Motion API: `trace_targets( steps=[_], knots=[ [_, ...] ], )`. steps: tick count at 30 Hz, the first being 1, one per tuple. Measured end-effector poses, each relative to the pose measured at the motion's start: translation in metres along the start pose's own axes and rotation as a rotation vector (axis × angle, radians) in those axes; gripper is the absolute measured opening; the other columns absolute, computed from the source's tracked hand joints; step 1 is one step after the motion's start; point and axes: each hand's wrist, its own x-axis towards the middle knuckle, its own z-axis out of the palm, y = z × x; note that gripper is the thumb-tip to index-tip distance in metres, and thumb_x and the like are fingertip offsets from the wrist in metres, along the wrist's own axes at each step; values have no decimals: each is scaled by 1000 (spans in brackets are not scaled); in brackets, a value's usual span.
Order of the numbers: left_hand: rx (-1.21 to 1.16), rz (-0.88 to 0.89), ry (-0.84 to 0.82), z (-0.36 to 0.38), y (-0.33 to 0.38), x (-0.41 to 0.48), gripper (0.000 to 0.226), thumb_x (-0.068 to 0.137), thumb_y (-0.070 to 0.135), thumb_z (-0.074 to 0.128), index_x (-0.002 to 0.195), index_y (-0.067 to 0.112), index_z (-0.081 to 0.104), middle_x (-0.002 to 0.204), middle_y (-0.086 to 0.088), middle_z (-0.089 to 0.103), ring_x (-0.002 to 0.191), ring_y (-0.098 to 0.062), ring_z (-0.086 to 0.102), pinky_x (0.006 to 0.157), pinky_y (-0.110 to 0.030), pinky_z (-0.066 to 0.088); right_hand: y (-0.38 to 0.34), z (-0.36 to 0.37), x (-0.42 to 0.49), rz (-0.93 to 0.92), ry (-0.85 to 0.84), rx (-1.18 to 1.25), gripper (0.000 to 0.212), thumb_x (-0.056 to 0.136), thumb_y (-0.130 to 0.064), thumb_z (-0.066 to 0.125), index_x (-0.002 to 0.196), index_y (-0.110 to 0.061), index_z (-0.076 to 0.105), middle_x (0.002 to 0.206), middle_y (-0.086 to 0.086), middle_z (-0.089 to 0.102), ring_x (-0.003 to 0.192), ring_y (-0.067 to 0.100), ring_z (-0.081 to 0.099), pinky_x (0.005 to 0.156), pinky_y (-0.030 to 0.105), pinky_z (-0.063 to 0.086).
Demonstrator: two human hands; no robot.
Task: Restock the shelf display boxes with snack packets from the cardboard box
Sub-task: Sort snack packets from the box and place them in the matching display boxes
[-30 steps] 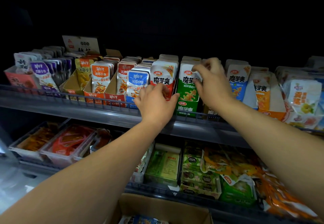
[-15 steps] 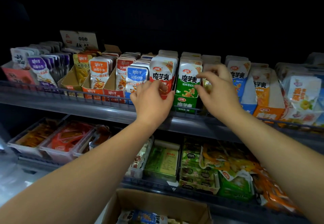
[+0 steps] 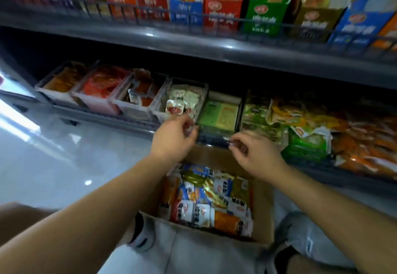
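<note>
A cardboard box point(image 3: 263, 205) sits on my lap, filled with several mixed snack packets point(image 3: 206, 198) in blue, white, gold and orange. My left hand point(image 3: 174, 138) hovers above the box's far edge with its fingers loosely curled and nothing in them. My right hand point(image 3: 255, 155) hangs beside it, fingers also loosely curled and empty. Upright display boxes point(image 3: 222, 11) in red, green and blue line the upper shelf at the top of the view, blurred.
The lower shelf point(image 3: 103, 117) carries clear bins point(image 3: 96, 93) of red and orange packets, a bin of white packets point(image 3: 182, 102), a green box point(image 3: 219, 112) and loose bags point(image 3: 311, 123). A wire rail point(image 3: 193, 22) fronts the upper shelf. Glossy floor point(image 3: 53, 155) lies to the left.
Both hands have come off the upper shelf's display boxes and dropped down over the cardboard box. My view has tilted down, so the box of packets now fills the lower middle.
</note>
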Motion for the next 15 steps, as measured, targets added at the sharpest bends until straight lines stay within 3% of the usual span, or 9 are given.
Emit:
trace_targets(
  steps=[3,8,13,15],
  knots=[
    [38,-126,-198,34,-34,-33,13,95,33,65,102,22,67,101,-2,67,91,-24,64,81,-38,55,17,62,-18,92,-185,43,25,97,-35,59,121,-27,63,103,-11,60,93,11,59,78,32,52],
    [54,-302,-378,76,-78,-68,10,97,31,61,101,24,67,106,0,66,91,-19,65,83,-41,58,51,150,-39,214,-390,29,34,99,-32,56,132,-27,59,126,-5,61,119,18,51,89,36,49],
    [-28,-532,-448,100,-102,-78,15,99,25,59,109,21,68,104,-3,72,94,-21,69,87,-43,60,65,205,-29,377,-401,139,43,97,-33,62,138,-18,59,147,3,52,135,25,43,109,36,36],
    [-35,-569,-475,107,-108,-79,17,101,24,58,113,19,69,104,-4,73,96,-22,69,88,-43,60,62,222,-24,495,-368,259,46,97,-36,63,137,-15,58,146,6,50,134,27,45,110,37,38]
  ],
)
